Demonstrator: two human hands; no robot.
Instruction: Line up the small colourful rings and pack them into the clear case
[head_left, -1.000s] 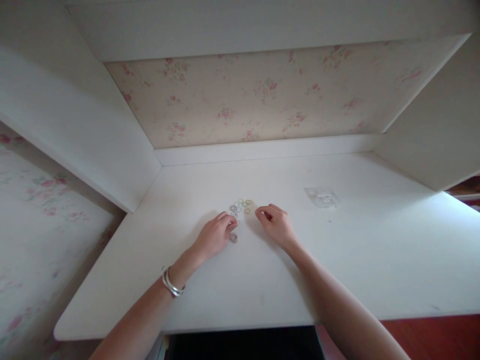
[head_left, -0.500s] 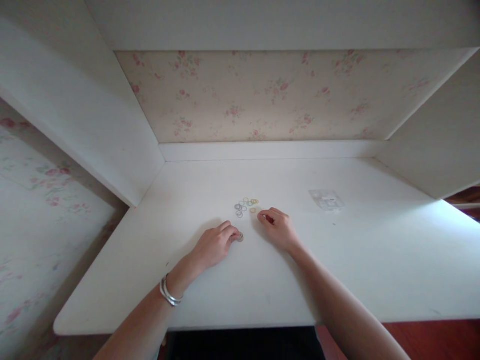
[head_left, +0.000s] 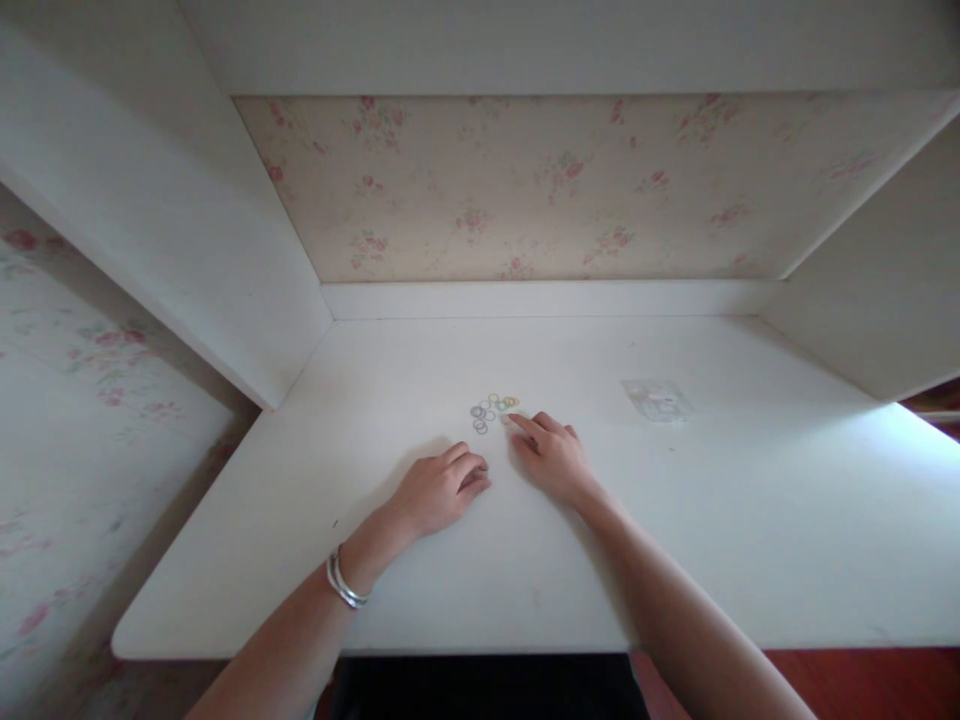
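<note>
Several small thin rings (head_left: 480,412), some silvery grey and some yellow or greenish, lie in a loose cluster on the white desk. My right hand (head_left: 553,455) is at the cluster's right side, its index finger stretched out to a single ring (head_left: 505,419), with the thumb apart from it. Nearer to me and to the left, my left hand (head_left: 439,490) rests on the desk with curled fingers and the thumb close to them. Whatever is between those fingertips is hidden. A silver bangle (head_left: 345,582) circles my left wrist.
A clear plastic bag (head_left: 658,400) lies flat on the desk (head_left: 750,530), right of the rings. The desk is closed in by a white side panel (head_left: 225,230), a flowered back wall (head_left: 487,190) and an overhead board (head_left: 525,45).
My right index finger has stretched forward onto the ring beside the cluster. My left fingers have shifted slightly; the small rings seen at their tips before are now out of sight.
</note>
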